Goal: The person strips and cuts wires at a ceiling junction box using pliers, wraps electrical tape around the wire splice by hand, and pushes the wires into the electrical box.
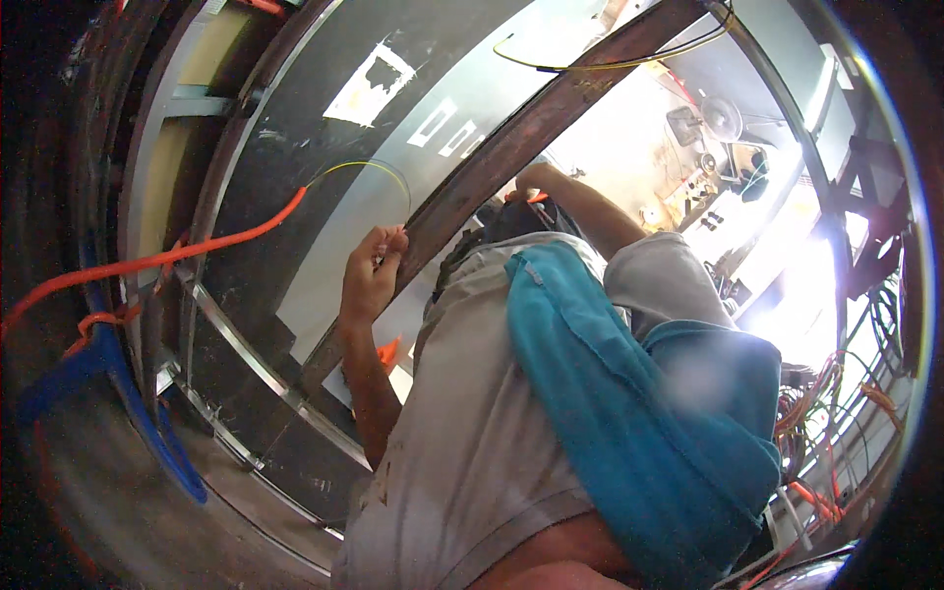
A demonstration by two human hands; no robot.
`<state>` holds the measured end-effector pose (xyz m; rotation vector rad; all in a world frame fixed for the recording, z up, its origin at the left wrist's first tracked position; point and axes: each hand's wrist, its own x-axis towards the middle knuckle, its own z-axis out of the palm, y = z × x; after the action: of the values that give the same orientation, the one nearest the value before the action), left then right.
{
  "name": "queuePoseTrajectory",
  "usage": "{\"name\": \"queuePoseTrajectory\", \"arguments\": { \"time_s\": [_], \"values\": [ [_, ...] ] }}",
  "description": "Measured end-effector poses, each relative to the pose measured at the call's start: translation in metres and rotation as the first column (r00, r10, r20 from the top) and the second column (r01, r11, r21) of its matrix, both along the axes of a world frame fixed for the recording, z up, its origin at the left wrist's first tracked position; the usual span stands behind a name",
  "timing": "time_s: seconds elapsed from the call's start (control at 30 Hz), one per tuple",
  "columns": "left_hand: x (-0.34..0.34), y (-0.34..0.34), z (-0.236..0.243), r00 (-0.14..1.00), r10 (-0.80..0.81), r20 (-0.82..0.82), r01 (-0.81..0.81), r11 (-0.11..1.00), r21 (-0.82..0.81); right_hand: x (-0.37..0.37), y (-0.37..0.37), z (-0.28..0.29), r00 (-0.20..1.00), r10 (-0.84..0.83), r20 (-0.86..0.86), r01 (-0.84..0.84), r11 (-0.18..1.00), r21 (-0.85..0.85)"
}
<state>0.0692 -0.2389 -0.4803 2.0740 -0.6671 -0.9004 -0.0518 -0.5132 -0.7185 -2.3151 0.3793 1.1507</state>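
Setting: dark panels (295,128) in a curved grid of silver metal channels (231,329), crossed by a rusty brown steel beam (551,108); glare washes out the right side.
Wire: a thin yellow-green wire (379,167) comes out of the end of an orange conduit (167,258), arcs up over the dark panel and bends down beside the beam.
Wire and hand: its lower end runs into a co-worker's hand (377,264), which is raised against the beam's edge with the fingers pinched on the wire.
Other hand: the co-worker's second hand (531,180) reaches higher up the beam, next to something orange; its grasp cannot be told.
Own hands: neither of the camera wearer's hands shows.
Labels: a torn white patch (372,84) sticks to the dark panel above the wire; two small white rectangles (447,128) lie to its right, near the beam.
Co-worker: grey shirt (472,442), teal cloth (629,393) draped over the shoulder.
Second wire: a yellow wire (610,65) loops across the beam's upper end.
Left edge: a blue frame (128,383) under the orange conduit.
Right edge: a tangle of orange and mixed cables (826,403); a round fan (723,118) farther up.
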Motion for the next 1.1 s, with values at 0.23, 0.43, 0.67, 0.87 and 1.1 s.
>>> {"name": "queuePoseTrajectory", "arguments": {
  "time_s": [0.23, 0.43, 0.67, 0.87, 1.1],
  "values": [
    [0.001, 0.002, -0.003, 0.998, 0.009, 0.067, -0.009, 1.000, 0.006, 0.012, 0.020, -0.019, 0.996, 0.048, 0.074, -0.049, 0.999, 0.019],
    [0.007, 0.004, -0.008, 0.996, -0.009, 0.093, 0.016, 0.997, -0.072, 0.012, 0.029, -0.027, 0.984, 0.155, 0.085, -0.156, 0.988, -0.005],
    [0.001, 0.010, -0.005, 0.999, -0.003, -0.046, 0.001, 0.998, -0.059, 0.022, 0.035, -0.036, 0.968, 0.238, 0.082, -0.238, 0.971, -0.013],
    [-0.004, 0.001, 0.010, 0.999, -0.008, 0.032, 0.006, 0.997, 0.077, 0.016, 0.033, -0.047, 0.964, 0.252, 0.084, -0.253, 0.968, 0.001],
    [0.013, 0.020, -0.028, 0.991, -0.116, 0.071, 0.122, 0.988, -0.094, 0.017, 0.031, -0.047, 0.963, 0.223, 0.150, -0.230, 0.973, 0.025]
  ]
}}
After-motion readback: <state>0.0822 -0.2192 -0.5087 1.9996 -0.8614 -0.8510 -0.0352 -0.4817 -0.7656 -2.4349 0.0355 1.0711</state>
